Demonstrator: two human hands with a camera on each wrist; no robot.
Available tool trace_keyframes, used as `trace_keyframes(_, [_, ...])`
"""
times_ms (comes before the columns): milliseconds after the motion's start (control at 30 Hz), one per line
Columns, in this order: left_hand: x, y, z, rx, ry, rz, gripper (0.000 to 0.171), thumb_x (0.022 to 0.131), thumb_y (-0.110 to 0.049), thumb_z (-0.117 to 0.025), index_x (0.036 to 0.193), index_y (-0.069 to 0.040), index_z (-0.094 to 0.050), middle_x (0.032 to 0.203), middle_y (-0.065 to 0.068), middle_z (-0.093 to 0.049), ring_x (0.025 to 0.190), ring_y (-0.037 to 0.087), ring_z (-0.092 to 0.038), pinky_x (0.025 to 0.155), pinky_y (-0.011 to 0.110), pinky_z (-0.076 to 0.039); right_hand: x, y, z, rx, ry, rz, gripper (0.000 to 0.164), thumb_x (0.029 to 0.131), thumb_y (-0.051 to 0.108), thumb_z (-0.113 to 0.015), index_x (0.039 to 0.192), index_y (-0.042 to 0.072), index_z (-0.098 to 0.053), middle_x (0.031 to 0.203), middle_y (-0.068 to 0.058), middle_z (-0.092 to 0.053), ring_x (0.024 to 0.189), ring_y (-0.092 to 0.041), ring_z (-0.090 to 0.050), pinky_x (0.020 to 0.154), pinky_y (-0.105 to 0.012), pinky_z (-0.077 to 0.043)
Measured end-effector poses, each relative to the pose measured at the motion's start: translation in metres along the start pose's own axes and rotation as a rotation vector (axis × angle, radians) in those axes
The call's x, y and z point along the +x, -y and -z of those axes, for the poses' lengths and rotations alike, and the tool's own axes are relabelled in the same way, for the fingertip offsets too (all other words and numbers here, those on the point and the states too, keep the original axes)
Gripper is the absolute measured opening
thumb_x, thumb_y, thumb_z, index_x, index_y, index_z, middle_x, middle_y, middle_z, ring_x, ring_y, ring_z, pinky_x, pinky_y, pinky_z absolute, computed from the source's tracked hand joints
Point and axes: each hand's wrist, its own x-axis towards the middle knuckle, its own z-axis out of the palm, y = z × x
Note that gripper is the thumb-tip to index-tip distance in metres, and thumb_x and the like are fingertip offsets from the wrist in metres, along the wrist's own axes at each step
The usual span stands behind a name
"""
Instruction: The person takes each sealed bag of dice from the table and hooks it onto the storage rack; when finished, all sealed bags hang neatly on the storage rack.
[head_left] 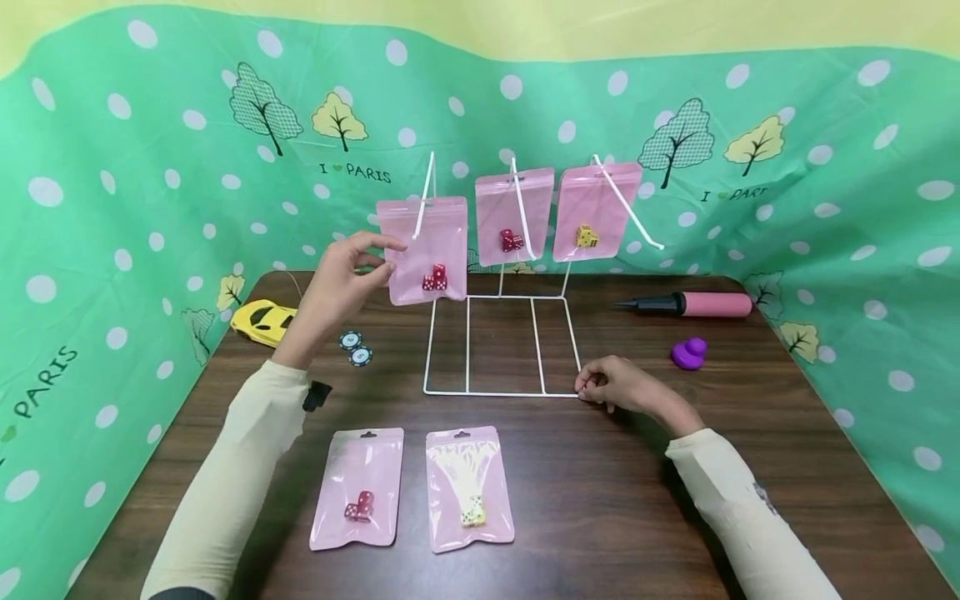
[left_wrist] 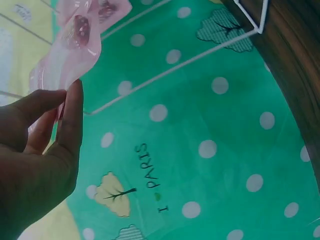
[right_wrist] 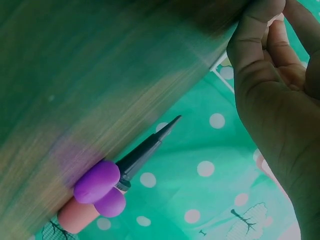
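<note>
My left hand (head_left: 347,271) pinches the left edge of a pink zip bag (head_left: 408,221) with red dice inside. This bag is at the left prong of a white wire display rack (head_left: 501,394); its hole is hard to make out behind the prong. In the left wrist view, thumb and fingers meet on the bag (left_wrist: 75,55). A second pink bag (head_left: 495,204) with red dice hangs on the middle prong, and a third (head_left: 588,200) with yellow dice on the right one. At the rack's front right base corner, my right hand (head_left: 621,385) grips the wire between thumb and fingers.
Two pink bags lie flat in front, one with red dice (head_left: 365,462), one with pale yellow dice (head_left: 442,475). A yellow toy car (head_left: 262,323) and poker chips (head_left: 361,357) sit left. At right are a pink-and-black hand pump (head_left: 712,304) and a purple rubber duck (head_left: 687,355).
</note>
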Motion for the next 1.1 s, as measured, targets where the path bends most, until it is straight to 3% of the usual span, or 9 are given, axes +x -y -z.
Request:
trace_keyframes(133, [0.020, 0.008, -0.001, 0.014, -0.031, 0.023, 0.029, 0.103, 0.002, -0.065, 0.131, 0.001, -0.074, 0.132, 0.021, -0.066, 0.106, 0.038, -0.073, 0.063, 0.017, -0.046, 0.001, 0.000, -0.002, -0.005, 0.004, 0.005, 0.005, 0.103, 0.001, -0.069, 0.101, 0.001, -0.073, 0.083, -0.004, -0.063, 0.067, -0.017, -0.057, 0.056, -0.029, -0.052])
trace_keyframes(333, [0.039, 0.020, -0.005, -0.008, -0.056, 0.072, 0.027, 0.106, -0.001, -0.063, 0.131, 0.000, -0.073, 0.136, 0.018, -0.066, 0.101, 0.031, -0.074, 0.055, 0.018, -0.044, 0.003, -0.001, -0.004, -0.014, 0.009, 0.008, 0.005, 0.102, 0.000, -0.069, 0.100, 0.001, -0.073, 0.082, -0.004, -0.063, 0.066, -0.016, -0.057, 0.055, -0.029, -0.051])
trace_keyframes(567, [0.055, 0.022, -0.009, -0.062, -0.047, 0.129, 0.029, 0.105, 0.003, -0.060, 0.132, 0.002, -0.071, 0.132, 0.019, -0.066, 0.100, 0.028, -0.073, 0.075, 0.020, -0.061, 0.003, -0.001, -0.005, -0.009, 0.006, 0.003, 0.005, 0.103, 0.000, -0.069, 0.100, 0.001, -0.073, 0.082, -0.004, -0.063, 0.067, -0.017, -0.057, 0.056, -0.030, -0.052])
trace_keyframes(667, [0.054, 0.022, -0.009, -0.060, -0.034, 0.141, 0.029, 0.105, 0.003, -0.062, 0.132, 0.001, -0.071, 0.130, 0.020, -0.065, 0.106, 0.032, -0.072, 0.080, 0.025, -0.063, 0.003, -0.001, -0.005, -0.004, 0.010, 0.003, 0.005, 0.103, 0.000, -0.069, 0.100, 0.001, -0.073, 0.082, -0.004, -0.063, 0.067, -0.017, -0.057, 0.056, -0.030, -0.052])
trace_keyframes(867, [0.035, 0.028, -0.004, -0.066, 0.043, 0.155, 0.032, 0.106, -0.003, -0.068, 0.137, 0.002, -0.068, 0.150, 0.020, -0.052, 0.129, 0.039, -0.064, 0.085, 0.027, -0.062, 0.002, 0.000, -0.004, -0.022, 0.001, 0.004, 0.007, 0.102, -0.002, -0.067, 0.100, 0.001, -0.073, 0.083, -0.004, -0.063, 0.066, -0.016, -0.057, 0.056, -0.030, -0.052])
trace_keyframes(1000, [0.021, 0.036, 0.006, -0.102, 0.058, 0.197, 0.036, 0.109, -0.009, -0.065, 0.142, 0.004, -0.064, 0.154, 0.023, -0.051, 0.128, 0.036, -0.064, 0.087, 0.027, -0.062, 0.001, 0.001, -0.003, -0.034, -0.010, 0.000, 0.005, 0.103, 0.000, -0.069, 0.100, 0.002, -0.073, 0.082, -0.004, -0.063, 0.066, -0.016, -0.058, 0.056, -0.030, -0.052])
trace_keyframes(1100, [0.010, 0.032, 0.014, -0.112, 0.041, 0.198, 0.037, 0.110, -0.014, -0.064, 0.142, 0.004, -0.064, 0.150, 0.020, -0.057, 0.123, 0.030, -0.066, 0.088, 0.028, -0.062, -0.001, 0.001, -0.001, -0.033, -0.016, -0.007, 0.004, 0.103, 0.002, -0.071, 0.099, 0.001, -0.072, 0.082, -0.003, -0.061, 0.067, -0.016, -0.058, 0.057, -0.030, -0.053])
